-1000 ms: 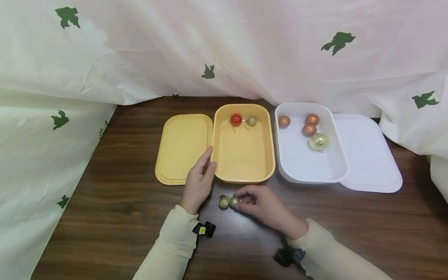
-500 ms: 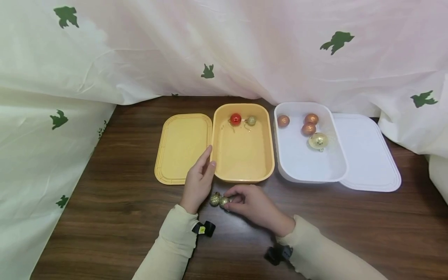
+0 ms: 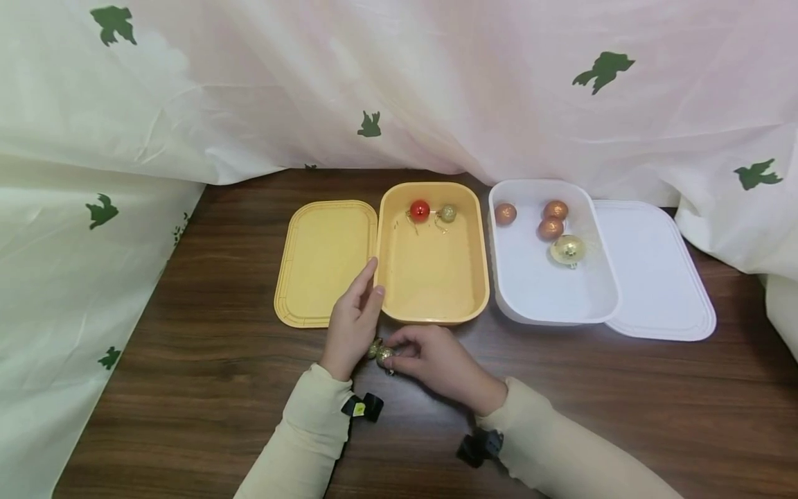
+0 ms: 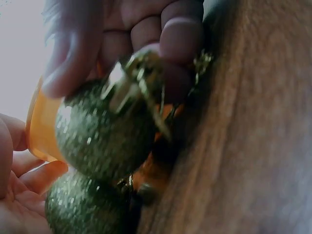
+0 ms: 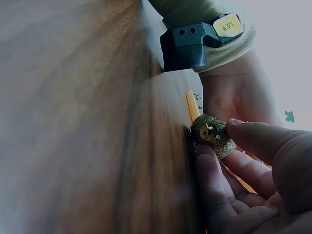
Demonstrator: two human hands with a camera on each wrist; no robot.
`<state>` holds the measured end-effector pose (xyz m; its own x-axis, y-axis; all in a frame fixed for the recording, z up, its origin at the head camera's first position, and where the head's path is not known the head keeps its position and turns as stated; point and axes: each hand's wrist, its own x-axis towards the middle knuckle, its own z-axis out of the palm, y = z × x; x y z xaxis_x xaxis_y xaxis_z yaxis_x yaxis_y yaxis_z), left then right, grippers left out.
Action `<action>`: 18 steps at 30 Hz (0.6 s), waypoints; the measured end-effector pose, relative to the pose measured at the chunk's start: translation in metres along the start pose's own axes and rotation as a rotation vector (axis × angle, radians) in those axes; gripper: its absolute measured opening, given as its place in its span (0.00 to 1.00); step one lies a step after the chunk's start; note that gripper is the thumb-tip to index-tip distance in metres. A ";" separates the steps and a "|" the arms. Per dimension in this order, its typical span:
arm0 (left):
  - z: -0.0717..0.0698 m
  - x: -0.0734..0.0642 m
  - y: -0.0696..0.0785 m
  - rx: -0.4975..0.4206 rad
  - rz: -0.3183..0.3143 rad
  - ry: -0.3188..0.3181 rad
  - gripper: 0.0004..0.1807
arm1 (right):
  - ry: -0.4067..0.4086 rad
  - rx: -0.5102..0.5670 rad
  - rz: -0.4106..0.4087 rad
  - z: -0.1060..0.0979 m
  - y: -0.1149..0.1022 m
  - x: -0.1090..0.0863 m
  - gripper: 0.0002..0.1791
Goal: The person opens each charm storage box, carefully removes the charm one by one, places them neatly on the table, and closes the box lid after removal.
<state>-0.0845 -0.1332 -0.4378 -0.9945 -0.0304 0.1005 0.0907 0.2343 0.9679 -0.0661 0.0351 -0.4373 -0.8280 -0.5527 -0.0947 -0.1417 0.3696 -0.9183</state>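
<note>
My right hand (image 3: 442, 362) pinches a gold glitter bauble (image 3: 384, 357) between thumb and fingers, low over the wooden table in front of the yellow box. A second glitter bauble (image 4: 85, 204) touches it, partly hidden behind my left hand in the head view. My left hand (image 3: 351, 331) stands on edge with fingers extended, its fingertips at the left wall of the yellow box (image 3: 430, 315); the second bauble is beside its palm. Inside that box, at the far end, lie a red bauble (image 3: 420, 211) and a small gold glitter bauble (image 3: 447, 213).
Right of the yellow box stands a white box (image 3: 555, 305) with several copper baubles (image 3: 551, 228) and a larger gold ornament (image 3: 567, 249). A yellow lid (image 3: 327, 263) lies at left, a white lid (image 3: 661, 277) at right. A curtain (image 3: 399, 83) hangs behind.
My right hand has moved left, and both glitter baubles have shifted left with it, up to my left palm. The left hand has stayed by the box.
</note>
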 end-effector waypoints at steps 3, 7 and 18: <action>0.000 0.000 0.000 0.001 0.002 0.005 0.27 | -0.001 0.007 -0.009 0.003 -0.001 0.003 0.09; 0.000 0.000 0.000 0.003 -0.001 0.005 0.27 | 0.001 0.001 -0.005 0.005 -0.002 0.005 0.09; 0.000 0.001 0.000 -0.005 -0.010 -0.001 0.26 | -0.012 0.010 0.022 0.004 -0.002 0.005 0.10</action>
<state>-0.0851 -0.1332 -0.4379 -0.9954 -0.0320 0.0904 0.0808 0.2293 0.9700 -0.0680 0.0281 -0.4373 -0.8244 -0.5533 -0.1195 -0.1181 0.3745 -0.9197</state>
